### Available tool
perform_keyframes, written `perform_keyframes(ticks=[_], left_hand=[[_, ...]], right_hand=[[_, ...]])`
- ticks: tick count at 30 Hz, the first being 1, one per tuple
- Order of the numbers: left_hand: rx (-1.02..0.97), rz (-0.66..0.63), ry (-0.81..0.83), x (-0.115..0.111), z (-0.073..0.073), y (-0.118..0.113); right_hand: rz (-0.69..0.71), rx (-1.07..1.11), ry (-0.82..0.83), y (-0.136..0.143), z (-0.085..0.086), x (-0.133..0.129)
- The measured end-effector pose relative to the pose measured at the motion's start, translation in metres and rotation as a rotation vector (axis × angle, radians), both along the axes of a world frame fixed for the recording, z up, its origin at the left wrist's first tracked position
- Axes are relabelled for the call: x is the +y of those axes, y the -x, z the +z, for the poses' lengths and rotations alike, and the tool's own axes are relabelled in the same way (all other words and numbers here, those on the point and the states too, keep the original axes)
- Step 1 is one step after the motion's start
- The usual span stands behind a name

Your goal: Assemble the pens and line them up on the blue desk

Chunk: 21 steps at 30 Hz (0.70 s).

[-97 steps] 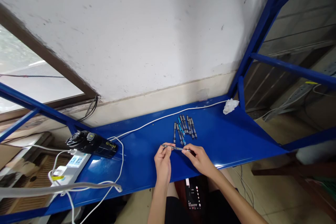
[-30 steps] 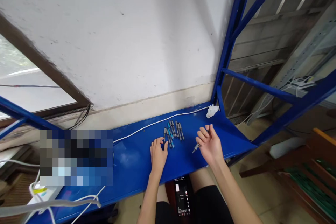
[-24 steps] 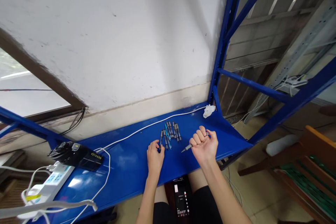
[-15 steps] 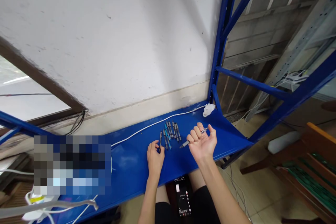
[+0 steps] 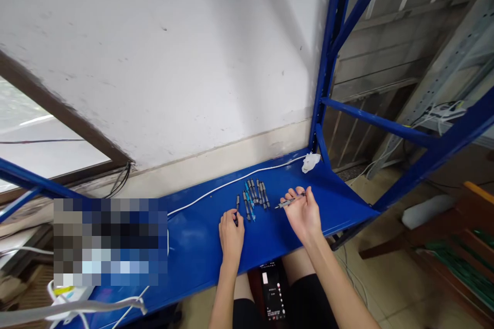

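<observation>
Several grey and dark pens (image 5: 263, 194), with a light blue pen (image 5: 251, 200) among them, lie side by side on the blue shelf (image 5: 193, 262). My left hand (image 5: 231, 231) rests at the left end of the row, its fingers closed round the lower end of a dark pen (image 5: 237, 201). To the right of the row, my right hand (image 5: 303, 213) is turned palm up above the shelf and holds a grey pen (image 5: 289, 202) across its fingers, the tip pointing left.
A white cable (image 5: 231, 179) runs along the back of the shelf to a crumpled white plastic piece (image 5: 310, 162). A lit phone (image 5: 273, 293) lies between the thighs. Blue metal posts (image 5: 328, 61) stand at the right. A power strip (image 5: 73, 298) sits at lower left.
The pen in my right hand has swung flatter across the fingers, and the fingers have loosened a little. My left hand stays at the dark pen. The whole view has shifted slightly.
</observation>
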<state>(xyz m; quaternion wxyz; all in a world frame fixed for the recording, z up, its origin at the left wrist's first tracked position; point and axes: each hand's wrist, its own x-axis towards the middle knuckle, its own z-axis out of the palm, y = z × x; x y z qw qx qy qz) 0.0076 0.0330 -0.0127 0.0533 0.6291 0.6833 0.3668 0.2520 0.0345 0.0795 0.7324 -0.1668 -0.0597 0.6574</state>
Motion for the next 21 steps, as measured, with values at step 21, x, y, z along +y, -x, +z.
perform_keyframes(ticks=[21], left_hand=[[-0.892, -0.051, -0.118, -0.005, 0.007, 0.023]], right_hand=[[-0.231, -2.203, -0.352, 0.007, -0.094, 0.025]])
